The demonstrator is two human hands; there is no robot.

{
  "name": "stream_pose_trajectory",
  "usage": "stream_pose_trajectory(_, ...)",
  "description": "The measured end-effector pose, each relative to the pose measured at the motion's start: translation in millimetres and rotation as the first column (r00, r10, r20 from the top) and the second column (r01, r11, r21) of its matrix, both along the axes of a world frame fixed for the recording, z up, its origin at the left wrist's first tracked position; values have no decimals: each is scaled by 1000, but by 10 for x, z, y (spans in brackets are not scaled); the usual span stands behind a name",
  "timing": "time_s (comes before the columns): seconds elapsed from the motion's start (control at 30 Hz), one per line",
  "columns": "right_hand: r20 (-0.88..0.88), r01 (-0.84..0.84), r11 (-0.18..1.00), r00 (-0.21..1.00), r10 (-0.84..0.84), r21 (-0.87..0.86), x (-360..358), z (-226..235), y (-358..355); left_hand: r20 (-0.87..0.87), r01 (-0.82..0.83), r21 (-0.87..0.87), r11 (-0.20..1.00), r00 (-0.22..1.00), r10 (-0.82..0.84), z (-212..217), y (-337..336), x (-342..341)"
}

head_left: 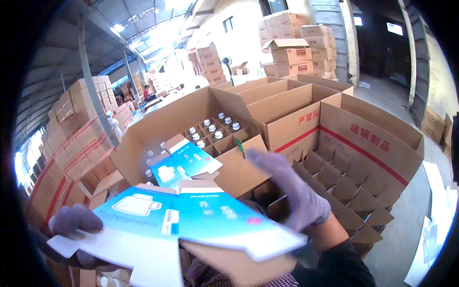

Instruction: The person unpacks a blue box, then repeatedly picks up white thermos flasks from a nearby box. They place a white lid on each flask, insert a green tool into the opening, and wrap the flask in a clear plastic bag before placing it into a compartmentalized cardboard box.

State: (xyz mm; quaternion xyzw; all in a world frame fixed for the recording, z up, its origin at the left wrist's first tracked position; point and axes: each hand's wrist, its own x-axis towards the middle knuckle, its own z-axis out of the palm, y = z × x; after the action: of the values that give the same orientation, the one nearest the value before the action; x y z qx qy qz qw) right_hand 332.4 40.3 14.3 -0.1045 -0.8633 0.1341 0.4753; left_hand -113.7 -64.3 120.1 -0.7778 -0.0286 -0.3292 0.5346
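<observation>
My left hand, in a grey glove, grips the left edge of a blue-and-white printed carton blank, with its flaps spread and a bottle outline on one panel. My right hand, also gloved and slightly blurred, is raised beyond the blank's right side, fingers stretched and thumb apart, holding nothing visible. Just past the blank, a second blue printed box lies over an open brown carton. White-capped bottles stand in that carton's dividers. A slim green tool rests against the carton's front flap.
To the right, cardboard divider cells sit before open brown cartons. Stacked cartons rise at the back and more stacks at the left. White sheets lie on the floor at right. A person is far off.
</observation>
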Motion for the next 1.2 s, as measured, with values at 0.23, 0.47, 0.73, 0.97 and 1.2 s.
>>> stream_pose_trajectory(0.23, -238, -748, 653, 616, 751, 122, -489, 256, -712, 612, 406, -153, 901, 755, -236, -143, 164, 796)
stream_pose_trajectory(0.47, -350, -484, 846, 850, 394, -222, -473, 44, -848, 980, 788, -192, 585, 183, 75, -657, 368, 1248)
stream_pose_trajectory(0.73, -848, -593, 727, 530, 28, -347, -821, -444, -252, 721, 707, -693, 142, 683, 116, -895, 160, 1444)
stream_pose_trajectory(0.97, -453, -281, 903, 884, 111, -326, -865, -376, -314, 306, 339, -939, 52, 759, 575, -818, 454, 979)
stream_pose_trajectory(1.2, 37, 216, 976, 976, -215, -35, -1024, -317, -449, 351, 361, -929, 87, 778, 520, -977, 614, 1233)
